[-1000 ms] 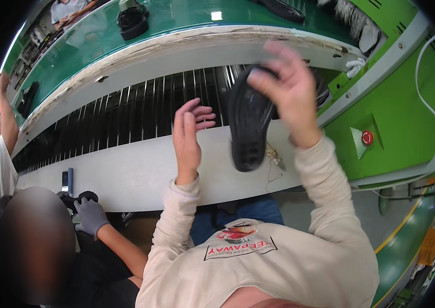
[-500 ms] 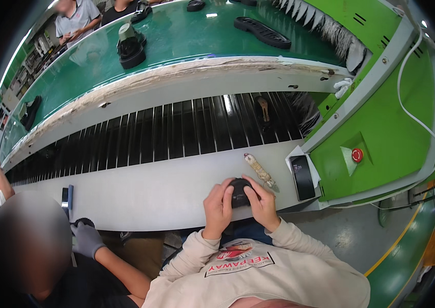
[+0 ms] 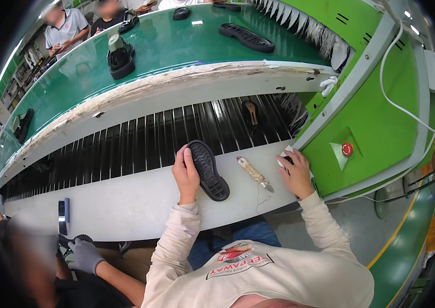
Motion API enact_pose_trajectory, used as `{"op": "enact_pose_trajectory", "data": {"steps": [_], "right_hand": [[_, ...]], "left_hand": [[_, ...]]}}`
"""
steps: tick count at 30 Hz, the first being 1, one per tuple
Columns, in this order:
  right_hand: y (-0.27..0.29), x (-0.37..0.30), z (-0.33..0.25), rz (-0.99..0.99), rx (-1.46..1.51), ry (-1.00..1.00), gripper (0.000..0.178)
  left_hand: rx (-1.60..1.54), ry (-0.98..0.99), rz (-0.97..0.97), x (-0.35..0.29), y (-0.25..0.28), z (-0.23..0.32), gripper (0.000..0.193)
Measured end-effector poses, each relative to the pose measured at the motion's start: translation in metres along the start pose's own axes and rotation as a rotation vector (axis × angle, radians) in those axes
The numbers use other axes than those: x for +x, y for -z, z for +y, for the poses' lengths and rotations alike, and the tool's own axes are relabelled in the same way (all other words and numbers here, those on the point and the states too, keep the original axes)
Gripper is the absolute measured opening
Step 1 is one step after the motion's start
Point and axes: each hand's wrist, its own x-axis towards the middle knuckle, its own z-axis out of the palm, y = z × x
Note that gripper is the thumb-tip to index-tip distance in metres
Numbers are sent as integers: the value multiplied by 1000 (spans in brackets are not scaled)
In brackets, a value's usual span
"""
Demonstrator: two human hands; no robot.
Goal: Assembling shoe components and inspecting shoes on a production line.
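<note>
My left hand point(image 3: 185, 175) grips a black shoe sole point(image 3: 208, 172) by its left edge, thumb on the treaded or ribbed face, tilted above the white work surface point(image 3: 125, 200). On the right, my right hand point(image 3: 296, 173) lies curled over a dark phone point(image 3: 288, 159), which it mostly hides, with white paper point(image 3: 280, 164) showing beside the thumb. Between my hands rests a small tool with a cream wrapped handle point(image 3: 251, 171); a thin thread trails from it.
Beyond the work surface runs a black slatted roller conveyor point(image 3: 166, 136) carrying a dark shoe part point(image 3: 250, 114). A green belt point(image 3: 176, 43) behind it holds several soles and shoes. The green machine housing point(image 3: 366, 133) with a red button point(image 3: 347, 149) stands right. A co-worker's gloved hand point(image 3: 85, 255) is at left.
The sole, held in both hands before, is now in my left hand alone, raised and turned to show its face. My right hand has moved right onto the phone. The view has shifted slightly.
</note>
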Motion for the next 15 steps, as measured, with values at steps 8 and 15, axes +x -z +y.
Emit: {"op": "enact_pose_trajectory", "data": {"steps": [8,15], "right_hand": [[20,7,4,-60,20,10,47],[-23,133,-17,32,340,-53,54]], "left_hand": [[-30,208,-119,-7,-7,-26,36],[-11,301,-281,-7,-15,-45,37]]}}
